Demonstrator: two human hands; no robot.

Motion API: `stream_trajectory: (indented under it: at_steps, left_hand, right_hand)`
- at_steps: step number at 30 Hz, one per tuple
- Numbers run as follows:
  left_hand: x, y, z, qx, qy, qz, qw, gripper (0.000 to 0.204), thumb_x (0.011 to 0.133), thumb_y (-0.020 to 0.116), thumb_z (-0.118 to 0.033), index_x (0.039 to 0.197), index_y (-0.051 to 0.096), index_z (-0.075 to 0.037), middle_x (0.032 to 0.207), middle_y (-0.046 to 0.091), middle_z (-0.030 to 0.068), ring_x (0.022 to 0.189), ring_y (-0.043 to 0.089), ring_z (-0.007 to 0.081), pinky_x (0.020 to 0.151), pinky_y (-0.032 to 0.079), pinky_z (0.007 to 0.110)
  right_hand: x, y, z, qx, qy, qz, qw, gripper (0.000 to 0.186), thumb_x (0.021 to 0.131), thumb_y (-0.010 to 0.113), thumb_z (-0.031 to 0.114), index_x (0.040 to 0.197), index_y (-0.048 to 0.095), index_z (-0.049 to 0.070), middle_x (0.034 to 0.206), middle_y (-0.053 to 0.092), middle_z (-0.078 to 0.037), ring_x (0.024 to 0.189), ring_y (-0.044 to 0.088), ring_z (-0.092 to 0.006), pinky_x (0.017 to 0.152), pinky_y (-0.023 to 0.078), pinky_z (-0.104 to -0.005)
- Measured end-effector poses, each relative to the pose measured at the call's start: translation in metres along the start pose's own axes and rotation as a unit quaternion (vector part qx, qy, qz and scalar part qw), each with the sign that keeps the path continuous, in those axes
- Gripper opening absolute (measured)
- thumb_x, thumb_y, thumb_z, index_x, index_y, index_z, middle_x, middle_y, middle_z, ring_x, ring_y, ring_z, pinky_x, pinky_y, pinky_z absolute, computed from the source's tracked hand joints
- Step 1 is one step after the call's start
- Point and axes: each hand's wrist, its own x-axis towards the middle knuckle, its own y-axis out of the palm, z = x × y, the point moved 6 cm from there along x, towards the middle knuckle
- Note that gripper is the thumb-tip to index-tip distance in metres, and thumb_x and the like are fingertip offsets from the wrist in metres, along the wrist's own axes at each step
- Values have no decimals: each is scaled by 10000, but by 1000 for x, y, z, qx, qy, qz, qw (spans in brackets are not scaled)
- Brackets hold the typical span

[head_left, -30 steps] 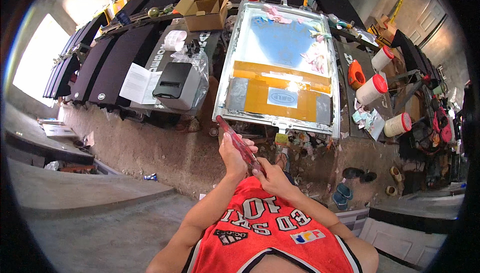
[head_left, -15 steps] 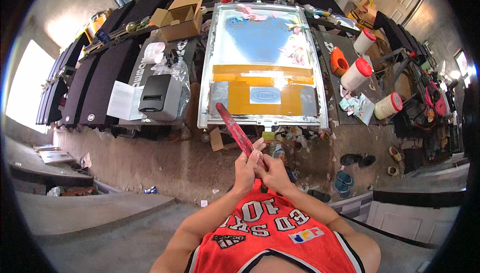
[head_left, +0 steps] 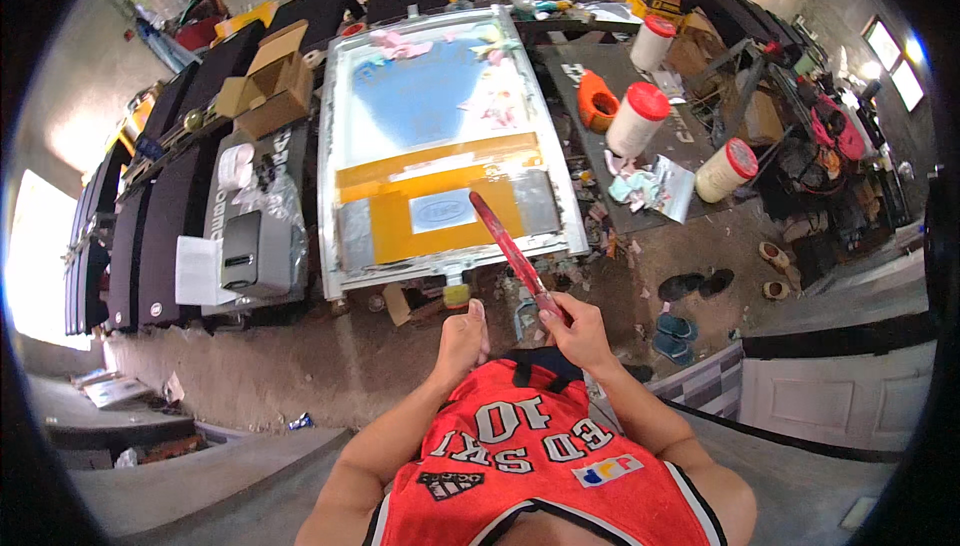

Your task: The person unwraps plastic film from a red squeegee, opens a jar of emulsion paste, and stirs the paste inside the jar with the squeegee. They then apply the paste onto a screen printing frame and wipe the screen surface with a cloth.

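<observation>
My right hand [head_left: 578,334] grips the lower end of a long, narrow stick [head_left: 508,246] stained red, which slants up and to the left. Its far tip overlaps the near part of a printing screen [head_left: 328,208] in a pale frame. My left hand [head_left: 463,341] is apart from the stick, thumb raised and fingers curled; nothing shows in it. A yellowish block [head_left: 456,296] sits at the frame's near edge, just beyond that hand. Brown tape [head_left: 390,238] surrounds a small white rectangle with an oval print on the screen.
Left of the screen are a grey box-shaped machine [head_left: 262,251] and an open cardboard box [head_left: 272,86]. Red-lidded tubs [head_left: 638,121], an orange tape dispenser [head_left: 597,101] and crumpled paper [head_left: 645,186] stand to the right. Slippers [head_left: 675,338] and scraps lie on the floor.
My left hand has let go of the stick and moved left; the right hand keeps hold of it. The view has turned, so the screen appears further left.
</observation>
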Motion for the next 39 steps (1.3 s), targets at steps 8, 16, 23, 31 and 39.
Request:
stream_trajectory:
  at_steps: [8, 16, 23, 31, 39]
  left_hand:
    - [78, 152, -79, -160, 66, 165, 971, 497, 1023, 571, -234, 1405, 335, -21, 1373, 537, 160, 1166, 602, 239, 1005, 494, 389]
    - [148, 281, -109, -180, -1, 143, 973, 297, 1085, 424, -238, 1243, 544, -17, 1100, 659, 101, 974, 640, 160, 801, 564, 328]
    - [186, 342, -123, 18, -45, 254, 966, 224, 1059, 477, -165, 1048, 645, -17, 929, 717, 101, 789, 712, 185, 689, 563, 299]
    - [193, 371, -145, 31, -10, 243, 969, 131, 1012, 563, -89, 1036, 626, 24, 929, 719, 119, 792, 719, 184, 628, 560, 265]
    - [204, 356, -148, 84, 35, 187, 978, 191, 1003, 612, -161, 885, 636, -12, 780, 697, 77, 565, 628, 108, 478, 458, 234]
  right_hand:
    - [14, -101, 1, -271, -111, -98, 951, 423, 885, 693, 183, 1291, 636, 80, 885, 582, -142, 672, 629, -334, 584, 515, -424]
    - [37, -203, -53, -247, -41, -142, 958, 433, 925, 653, 206, 1322, 593, 44, 897, 565, -166, 679, 624, -352, 592, 518, -456]
    - [38, -277, -80, -232, -21, -149, 961, 430, 940, 635, 214, 1329, 590, 36, 860, 562, -153, 675, 633, -345, 588, 520, -452]
    - [54, -319, -103, -51, -16, -135, 989, 343, 988, 588, 201, 1256, 630, -8, 829, 646, -188, 715, 661, -337, 658, 518, -403]
    - [59, -321, -136, 64, 137, -93, 984, 326, 1041, 521, 241, 1194, 646, -18, 787, 662, -116, 612, 624, -176, 578, 493, -316]
